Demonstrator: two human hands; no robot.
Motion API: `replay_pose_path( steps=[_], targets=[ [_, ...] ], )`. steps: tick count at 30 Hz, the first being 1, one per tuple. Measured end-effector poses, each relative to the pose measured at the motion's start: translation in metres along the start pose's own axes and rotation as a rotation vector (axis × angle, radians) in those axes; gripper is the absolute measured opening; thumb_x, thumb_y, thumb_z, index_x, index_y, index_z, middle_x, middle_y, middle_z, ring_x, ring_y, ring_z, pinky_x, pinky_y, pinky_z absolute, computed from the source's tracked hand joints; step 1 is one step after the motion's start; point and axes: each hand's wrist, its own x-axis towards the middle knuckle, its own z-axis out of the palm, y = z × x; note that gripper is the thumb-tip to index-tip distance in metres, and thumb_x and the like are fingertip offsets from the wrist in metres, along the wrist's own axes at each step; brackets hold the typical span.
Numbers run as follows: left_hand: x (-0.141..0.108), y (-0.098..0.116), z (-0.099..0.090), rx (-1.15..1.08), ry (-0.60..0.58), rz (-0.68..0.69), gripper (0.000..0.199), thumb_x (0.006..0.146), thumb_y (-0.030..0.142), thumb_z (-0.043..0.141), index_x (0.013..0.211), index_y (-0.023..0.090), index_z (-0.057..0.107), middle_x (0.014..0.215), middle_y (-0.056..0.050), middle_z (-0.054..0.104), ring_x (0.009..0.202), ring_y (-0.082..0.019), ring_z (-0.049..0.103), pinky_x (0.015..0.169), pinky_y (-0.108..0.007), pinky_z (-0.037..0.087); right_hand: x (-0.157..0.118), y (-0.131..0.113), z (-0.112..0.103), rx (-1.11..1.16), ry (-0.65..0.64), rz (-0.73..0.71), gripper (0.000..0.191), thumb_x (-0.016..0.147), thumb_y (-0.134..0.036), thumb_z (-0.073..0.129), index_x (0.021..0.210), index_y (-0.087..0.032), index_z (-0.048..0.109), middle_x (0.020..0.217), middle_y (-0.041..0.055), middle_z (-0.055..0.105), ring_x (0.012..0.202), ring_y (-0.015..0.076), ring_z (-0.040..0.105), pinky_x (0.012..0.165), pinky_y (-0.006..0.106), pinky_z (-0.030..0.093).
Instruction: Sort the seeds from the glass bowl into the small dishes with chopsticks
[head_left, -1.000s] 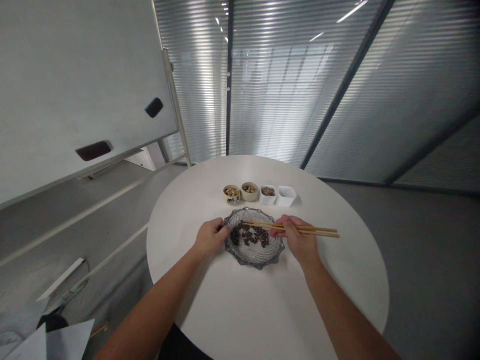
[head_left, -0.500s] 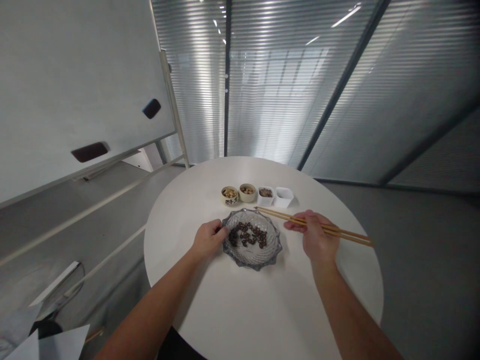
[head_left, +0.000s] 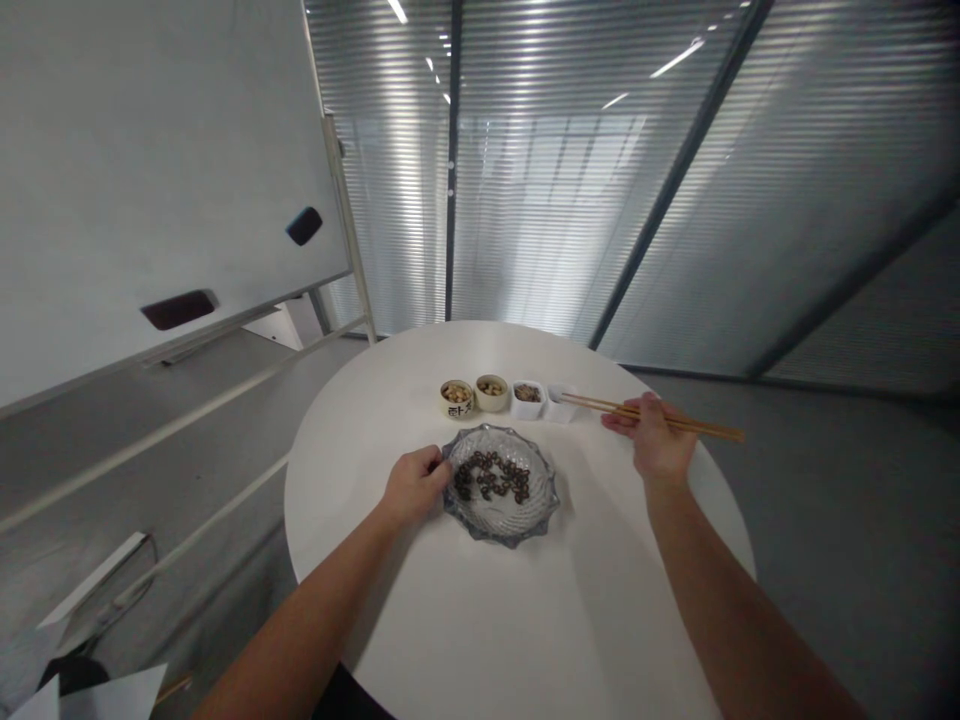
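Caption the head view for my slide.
Left hand on bowl rim; right hand holds chopsticks, tips at the rightmost cup.

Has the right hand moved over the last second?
Yes: judged against the rightmost cup, the right hand has moved right and forward.

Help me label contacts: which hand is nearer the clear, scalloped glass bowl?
Left. The left hand touches the bowl at its left rim; the right hand, holding light-brown wooden chopsticks, is off to the bowl's right, apart.
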Motion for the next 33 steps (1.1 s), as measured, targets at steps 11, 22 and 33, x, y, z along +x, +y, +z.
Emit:
replay_pose_path(
  steps=[11,22,33],
  targets=[
    [-0.002,0.003,-0.003,0.001,-0.012,-0.010,0.029,0.086,0.039,0.050,0.065,0.019,0.049,0.060,0.004,0.045,0.062,-0.012,0.044,0.059,-0.026,0.027,-0.058,-0.043,0.009,0.045,-0.351,0.213,0.043,0.078,-0.056,0.079,0.073,-0.013,0.071,0.059,0.0069,0.071,0.044,0.0210,0.069,0.044,0.033,0.062],
    [-0.001,-0.003,0.000,-0.001,-0.002,-0.009,0.027,0.086,0.037,0.050,0.066,0.019,0.049,0.060,0.004,0.044,0.061,-0.012,0.044,0.058,-0.025,0.027,-0.115,-0.038,0.039,-0.125,-0.526,0.345,0.055,0.076,-0.071,0.073,0.074,-0.016,0.069,0.054,0.0067,0.071,0.044,0.0199,0.069,0.044,0.027,0.059],
    [-0.001,0.001,-0.001,-0.006,0.001,-0.008,0.027,0.086,0.037,0.050,0.065,0.019,0.049,0.059,0.004,0.043,0.061,-0.012,0.043,0.058,-0.026,0.026,-0.117,-0.031,0.042,-0.209,-0.510,0.362,0.059,0.073,-0.076,0.072,0.076,-0.017,0.070,0.057,0.0078,0.073,0.048,0.0227,0.072,0.049,0.031,0.062]
  ],
)
